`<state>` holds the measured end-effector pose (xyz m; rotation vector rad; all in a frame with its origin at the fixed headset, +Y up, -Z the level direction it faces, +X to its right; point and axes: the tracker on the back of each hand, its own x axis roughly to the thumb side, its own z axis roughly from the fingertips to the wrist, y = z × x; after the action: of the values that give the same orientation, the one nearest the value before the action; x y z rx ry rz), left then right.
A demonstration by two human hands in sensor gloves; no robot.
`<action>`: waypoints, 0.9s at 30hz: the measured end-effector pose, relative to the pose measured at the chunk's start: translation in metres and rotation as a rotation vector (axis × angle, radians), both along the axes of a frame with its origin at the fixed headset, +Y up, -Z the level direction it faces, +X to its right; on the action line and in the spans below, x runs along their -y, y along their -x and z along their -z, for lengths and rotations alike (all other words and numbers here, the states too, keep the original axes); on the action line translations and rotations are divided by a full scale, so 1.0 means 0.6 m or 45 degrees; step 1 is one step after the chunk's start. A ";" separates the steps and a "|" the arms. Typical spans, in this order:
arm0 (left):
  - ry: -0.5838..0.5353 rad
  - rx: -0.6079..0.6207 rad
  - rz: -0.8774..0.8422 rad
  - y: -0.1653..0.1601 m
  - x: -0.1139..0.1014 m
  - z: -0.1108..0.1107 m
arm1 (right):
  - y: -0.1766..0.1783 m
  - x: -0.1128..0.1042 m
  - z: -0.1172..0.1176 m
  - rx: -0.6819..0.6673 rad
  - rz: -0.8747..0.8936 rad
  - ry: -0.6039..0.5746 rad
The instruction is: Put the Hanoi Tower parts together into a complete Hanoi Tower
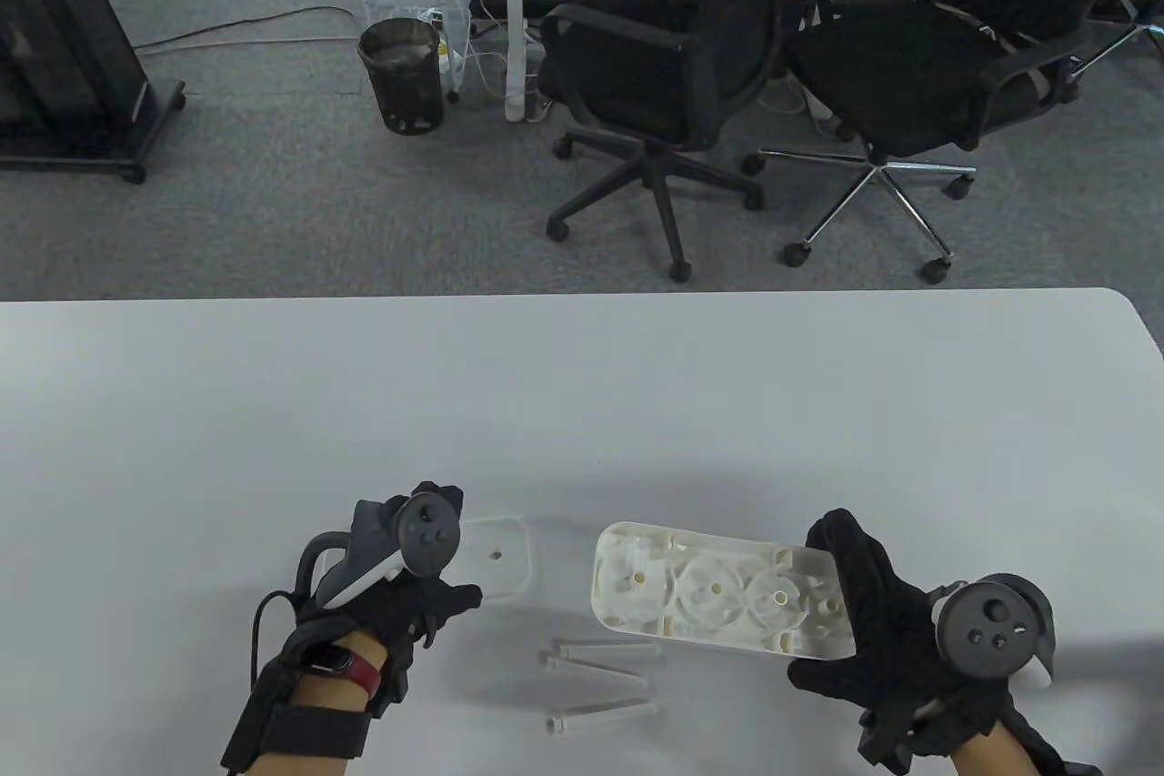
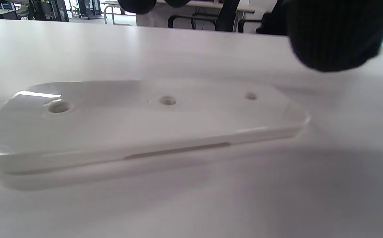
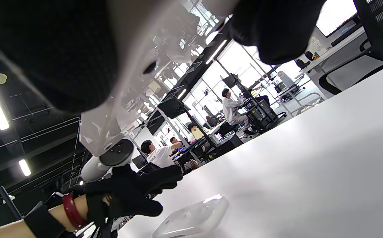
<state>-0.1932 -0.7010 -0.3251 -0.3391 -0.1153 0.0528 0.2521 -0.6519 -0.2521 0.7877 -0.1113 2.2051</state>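
Observation:
A flat white base plate (image 1: 498, 554) with three holes lies on the table; it fills the left wrist view (image 2: 145, 122). My left hand (image 1: 427, 558) hovers over its left part, fingers spread and holding nothing. My right hand (image 1: 832, 608) grips the right end of a white hollow base shell (image 1: 709, 599), ribbed inside facing up, and holds it tilted above the table. In the right wrist view the shell (image 3: 138, 66) sits between my fingers (image 3: 277, 29). Three white pegs (image 1: 605, 650) lie loose in front of the two parts.
The table's far edge (image 1: 582, 296) runs across the middle of the table view, with a rounded right corner. Beyond it stand two black office chairs (image 1: 664, 75) and a bin (image 1: 400, 75) on the floor.

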 end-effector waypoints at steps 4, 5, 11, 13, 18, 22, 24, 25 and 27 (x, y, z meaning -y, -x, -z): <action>0.074 0.023 0.093 -0.001 0.023 0.018 | -0.003 0.004 0.004 0.004 0.020 0.017; 0.104 0.024 0.102 -0.001 0.028 0.021 | -0.004 0.004 0.005 0.002 0.020 0.019; 0.258 0.023 0.211 0.003 0.063 0.029 | 0.000 0.006 0.007 -0.021 0.029 0.035; 0.276 0.022 0.225 0.006 0.072 0.030 | 0.001 0.007 0.006 -0.025 0.031 0.038; 0.233 0.013 0.228 0.008 0.072 0.034 | 0.004 0.009 0.005 -0.031 0.036 0.034; 0.206 0.029 0.206 0.012 0.073 0.037 | 0.005 0.011 0.004 -0.049 0.078 0.061; 0.156 0.050 0.176 0.016 0.073 0.034 | 0.004 0.010 0.004 -0.050 0.092 0.062; 0.138 0.059 0.187 0.019 0.073 0.033 | 0.003 0.010 0.003 -0.051 0.098 0.063; 0.073 0.078 0.197 0.022 0.069 0.028 | 0.002 0.009 0.003 -0.050 0.103 0.062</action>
<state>-0.2067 -0.7426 -0.3417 -0.4057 -0.1479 -0.1077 0.2507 -0.6571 -0.2539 0.7862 -0.0689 2.1070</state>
